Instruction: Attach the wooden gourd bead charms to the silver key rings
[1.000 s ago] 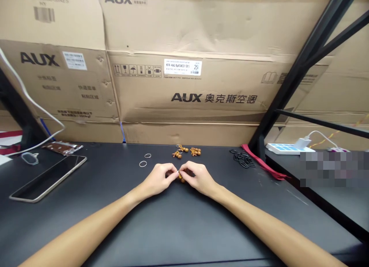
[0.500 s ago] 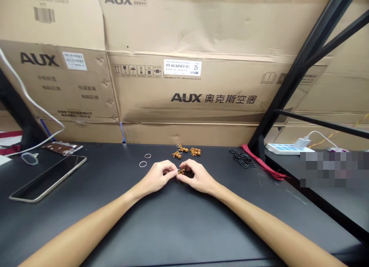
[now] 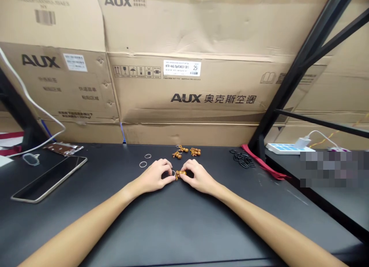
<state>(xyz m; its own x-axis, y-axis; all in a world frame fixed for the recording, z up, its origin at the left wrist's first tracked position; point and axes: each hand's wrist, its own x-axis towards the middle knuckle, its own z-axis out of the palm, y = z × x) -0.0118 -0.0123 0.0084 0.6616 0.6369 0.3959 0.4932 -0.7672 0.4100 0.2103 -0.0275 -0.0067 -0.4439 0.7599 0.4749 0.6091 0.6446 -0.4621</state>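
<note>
A short cluster of round brown wooden beads [image 3: 180, 174] was seen at the near middle of the black tabletop [image 3: 184, 221], set horizontally between the left hand [image 3: 154, 176] and the right hand [image 3: 200, 178]. A small thin ring [image 3: 173, 173] was seen just beside its left end, close to the left hand's fingertips [image 3: 172, 171]; whether the ring was joined to the beads could not be told.

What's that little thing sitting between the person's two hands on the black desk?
The head view shows a small cluster of brown beads lying between the left hand and the right hand.
</note>
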